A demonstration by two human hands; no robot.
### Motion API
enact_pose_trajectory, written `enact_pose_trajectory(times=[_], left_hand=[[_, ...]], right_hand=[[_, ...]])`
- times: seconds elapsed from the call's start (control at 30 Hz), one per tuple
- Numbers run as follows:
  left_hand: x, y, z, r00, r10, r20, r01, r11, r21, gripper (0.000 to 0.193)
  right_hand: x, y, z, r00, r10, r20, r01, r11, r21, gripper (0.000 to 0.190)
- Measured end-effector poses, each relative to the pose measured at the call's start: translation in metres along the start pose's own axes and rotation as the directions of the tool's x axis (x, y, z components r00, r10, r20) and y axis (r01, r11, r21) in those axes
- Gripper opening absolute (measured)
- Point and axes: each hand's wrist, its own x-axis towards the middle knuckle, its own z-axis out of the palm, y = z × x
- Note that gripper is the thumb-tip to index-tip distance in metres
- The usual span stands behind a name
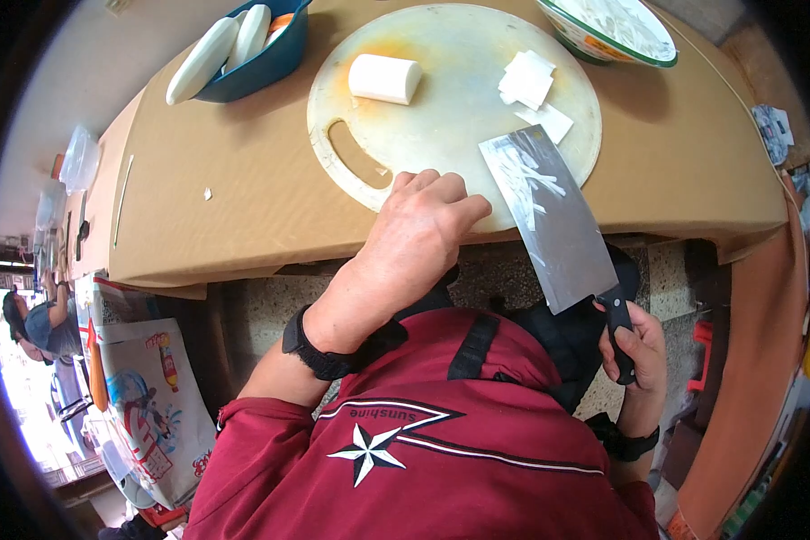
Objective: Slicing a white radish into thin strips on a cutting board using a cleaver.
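My right hand [638,347] grips the black handle of a cleaver [553,216]. Its broad blade lies flat-side up over the board's near right edge, with thin white shreds [523,182] on it. My left hand [426,219] is above the near edge of a round white cutting board [439,135], fingers curled; its palm side is hidden. On the board rest a cut chunk of peeled white vegetable, probably daikon [385,79], and a small pile of thin white slices [526,79]. One slice [550,123] is close to the blade's tip.
A blue basin [263,71] at the far left holds peeled white radishes [206,57]. A green-rimmed bowl [604,44] of white shreds stands at the far right. Brown cardboard [243,182] covers the table. Clear plastic containers [79,158] and a person [50,320] appear farther left.
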Motion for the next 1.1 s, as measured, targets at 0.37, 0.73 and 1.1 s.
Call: enact_pose_trajectory(times=[0.37,0.73,1.1], left_hand=[[0.000,-0.007,-0.007,0.988,0.145,0.045,-0.146,0.989,0.001,0.010],[0.000,-0.016,-0.005,0.994,0.103,0.021,-0.103,0.995,-0.003,0.013],[0.017,-0.001,-0.008,0.969,0.007,-0.245,-0.063,0.974,-0.220,0.018]], right_hand=[[0.001,-0.001,0.005,1.000,0.017,0.004,-0.017,1.000,0.025,0.057],[0.001,-0.003,0.005,1.000,0.022,0.015,-0.022,1.000,0.005,0.055],[0.004,0.000,0.008,0.999,0.053,0.011,-0.053,0.998,0.018,0.056]])
